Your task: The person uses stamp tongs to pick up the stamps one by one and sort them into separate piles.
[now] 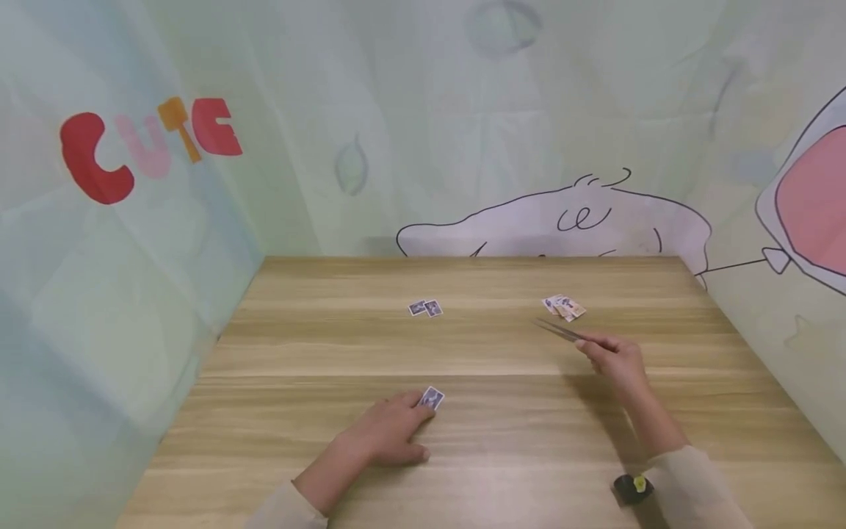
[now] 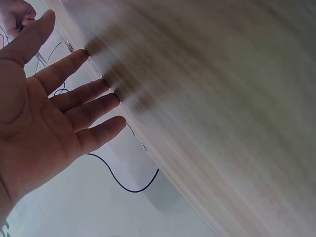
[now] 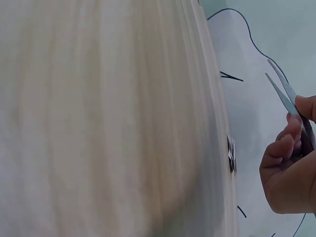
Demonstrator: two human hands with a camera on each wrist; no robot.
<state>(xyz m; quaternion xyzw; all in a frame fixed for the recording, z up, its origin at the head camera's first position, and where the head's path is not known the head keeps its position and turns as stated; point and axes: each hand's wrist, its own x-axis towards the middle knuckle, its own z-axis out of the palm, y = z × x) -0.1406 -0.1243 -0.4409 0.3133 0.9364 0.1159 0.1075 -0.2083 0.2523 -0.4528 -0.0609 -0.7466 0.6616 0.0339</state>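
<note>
My left hand (image 1: 391, 432) lies low over the wooden table (image 1: 297, 411), its fingertips on a small blue picture card (image 1: 432, 398) with a white border. Those fingers look straight and spread in the left wrist view, the palm (image 2: 39, 123) facing the camera. Farther right, my right hand (image 1: 616, 358) grips metal tweezers (image 1: 558, 330) between thumb and fingers. The tweezers' two tips are apart with nothing between them, as the right wrist view also shows. Just beyond the tips lies a loose pile of overlapping cards (image 1: 564, 307).
Two overlapping blue cards (image 1: 432, 308) rest at the table's back middle. A dark object with a yellow spot (image 1: 633, 488) is beside the right sleeve. Printed cloth walls (image 1: 317, 206) stand along the table's back and sides.
</note>
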